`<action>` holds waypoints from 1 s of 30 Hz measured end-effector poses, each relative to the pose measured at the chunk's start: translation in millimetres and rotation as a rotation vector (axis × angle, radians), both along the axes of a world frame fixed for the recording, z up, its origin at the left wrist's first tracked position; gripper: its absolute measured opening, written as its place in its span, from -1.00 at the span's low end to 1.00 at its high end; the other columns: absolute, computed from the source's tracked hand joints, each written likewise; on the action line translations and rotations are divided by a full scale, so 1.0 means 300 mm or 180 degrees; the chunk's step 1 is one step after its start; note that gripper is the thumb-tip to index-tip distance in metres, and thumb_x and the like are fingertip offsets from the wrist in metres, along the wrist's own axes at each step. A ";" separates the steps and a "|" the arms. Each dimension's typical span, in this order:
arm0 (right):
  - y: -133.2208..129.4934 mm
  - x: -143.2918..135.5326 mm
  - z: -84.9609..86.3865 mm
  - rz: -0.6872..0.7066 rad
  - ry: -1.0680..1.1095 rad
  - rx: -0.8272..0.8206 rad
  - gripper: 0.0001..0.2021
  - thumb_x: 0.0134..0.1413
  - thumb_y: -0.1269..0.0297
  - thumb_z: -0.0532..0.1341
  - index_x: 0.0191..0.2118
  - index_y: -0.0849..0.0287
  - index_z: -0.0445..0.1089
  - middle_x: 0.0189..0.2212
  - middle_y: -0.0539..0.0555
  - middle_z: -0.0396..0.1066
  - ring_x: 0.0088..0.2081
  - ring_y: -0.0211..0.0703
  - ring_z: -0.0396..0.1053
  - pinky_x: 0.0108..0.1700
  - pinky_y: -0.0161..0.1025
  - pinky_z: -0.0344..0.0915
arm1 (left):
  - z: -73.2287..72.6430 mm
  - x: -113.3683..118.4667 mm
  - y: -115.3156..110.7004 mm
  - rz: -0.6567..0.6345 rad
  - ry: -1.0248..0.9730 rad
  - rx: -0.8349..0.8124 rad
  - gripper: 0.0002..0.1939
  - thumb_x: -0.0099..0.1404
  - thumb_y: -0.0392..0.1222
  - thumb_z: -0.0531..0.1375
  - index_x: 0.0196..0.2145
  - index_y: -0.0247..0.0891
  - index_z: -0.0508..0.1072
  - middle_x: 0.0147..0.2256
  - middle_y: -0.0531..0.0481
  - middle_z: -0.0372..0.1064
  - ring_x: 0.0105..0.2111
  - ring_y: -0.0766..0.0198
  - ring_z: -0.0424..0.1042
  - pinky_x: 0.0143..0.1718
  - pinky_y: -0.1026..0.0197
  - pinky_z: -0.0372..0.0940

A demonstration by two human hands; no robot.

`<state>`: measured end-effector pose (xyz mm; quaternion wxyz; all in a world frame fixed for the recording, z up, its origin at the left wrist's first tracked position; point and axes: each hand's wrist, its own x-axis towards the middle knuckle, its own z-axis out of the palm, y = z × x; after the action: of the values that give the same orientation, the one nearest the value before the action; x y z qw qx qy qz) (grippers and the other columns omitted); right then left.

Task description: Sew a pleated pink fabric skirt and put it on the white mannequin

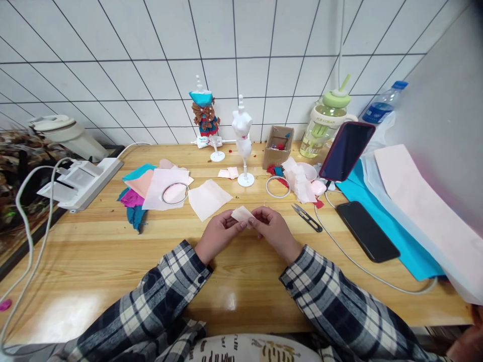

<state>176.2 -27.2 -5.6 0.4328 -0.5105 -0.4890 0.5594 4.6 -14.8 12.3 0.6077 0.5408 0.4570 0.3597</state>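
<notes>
While my left hand (219, 235) and right hand (274, 230) are pinching a small pale piece of material (242, 214) between them, I'm judging it light, soft and easily creased, its edges probably offering the safest hold.

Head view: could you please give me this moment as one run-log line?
left hand: holds pale piece | right hand: holds same piece | snips: on table | bare mannequin: upright
</notes>
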 end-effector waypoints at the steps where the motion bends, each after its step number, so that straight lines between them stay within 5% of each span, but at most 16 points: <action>1: -0.001 0.000 0.002 0.0015 -0.0009 0.0003 -0.75 -0.03 0.09 0.28 -0.32 0.17 0.39 -0.45 0.01 0.36 -0.43 -0.24 0.32 -0.59 -0.39 0.27 | -0.002 0.000 0.000 -0.0010 0.0044 -0.0025 -0.62 0.07 0.02 0.36 -0.22 -0.28 0.53 -0.25 -0.10 0.56 -0.25 0.12 0.50 -0.22 0.14 0.36; 9: -0.001 0.005 0.001 0.0065 -0.0074 -0.0028 -0.77 -0.02 0.12 0.27 -0.34 0.19 0.38 -0.47 0.00 0.37 -0.43 -0.24 0.34 -0.55 -0.37 0.32 | -0.008 -0.005 -0.003 -0.0092 0.0166 -0.0136 -0.64 0.10 0.07 0.32 -0.24 -0.24 0.58 -0.29 -0.03 0.57 -0.30 0.15 0.49 -0.24 0.16 0.37; 17: -0.004 -0.003 0.016 0.0022 0.0032 -0.0066 -0.78 -0.06 0.12 0.29 -0.38 0.17 0.36 -0.49 -0.02 0.37 -0.45 -0.25 0.34 -0.57 -0.38 0.30 | -0.020 -0.001 -0.004 -0.0195 -0.0025 -0.0260 -0.51 0.09 0.04 0.35 -0.08 -0.28 0.54 -0.15 -0.10 0.56 -0.10 0.01 0.49 -0.03 0.02 0.35; 30: -0.001 0.001 0.021 -0.0039 -0.0200 0.0105 -0.81 -0.05 0.14 0.29 -0.39 0.15 0.39 -0.50 -0.01 0.38 -0.48 -0.22 0.33 -0.54 -0.29 0.34 | -0.004 -0.004 -0.001 -0.0135 -0.0076 -0.0277 -0.64 0.05 -0.05 0.38 -0.21 -0.27 0.57 -0.26 -0.06 0.57 -0.23 0.14 0.51 -0.14 0.14 0.35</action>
<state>176.4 -27.7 0.6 0.4290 -0.5236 -0.5085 0.5322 3.3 -15.0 11.2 0.6435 0.5191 0.4533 0.3329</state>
